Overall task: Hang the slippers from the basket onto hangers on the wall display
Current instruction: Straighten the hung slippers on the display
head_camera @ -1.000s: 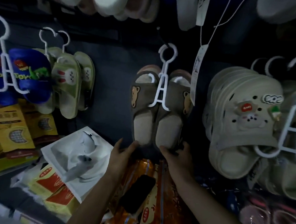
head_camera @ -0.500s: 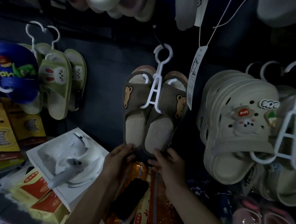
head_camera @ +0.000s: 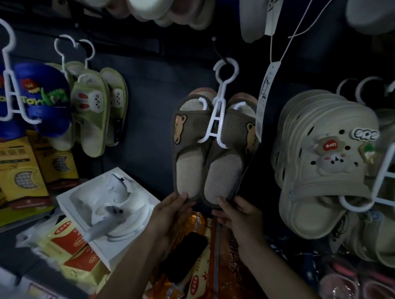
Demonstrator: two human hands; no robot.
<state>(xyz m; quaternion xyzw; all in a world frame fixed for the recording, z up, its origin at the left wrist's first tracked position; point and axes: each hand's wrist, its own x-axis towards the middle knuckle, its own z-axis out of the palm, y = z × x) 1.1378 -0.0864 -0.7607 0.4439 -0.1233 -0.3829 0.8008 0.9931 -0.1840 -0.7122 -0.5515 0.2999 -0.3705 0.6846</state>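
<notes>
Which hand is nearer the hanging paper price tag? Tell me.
Right. The right hand holds the slippers' heels below and just left of the price tag; the left hand is farther left.

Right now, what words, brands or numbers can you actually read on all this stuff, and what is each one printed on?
"Toy", yellow lettering across the blue slippers hung at far left.
"Love", upside down, on the red charm of the cream clog.
Bubble-letter badge on the same clog: letters not legible.
White hang tag: print too small to read.
Yellow boxes, red-and-yellow packets, orange packets: characters too blurred to read.
Brown bear slippers: picture only, no text.
</notes>
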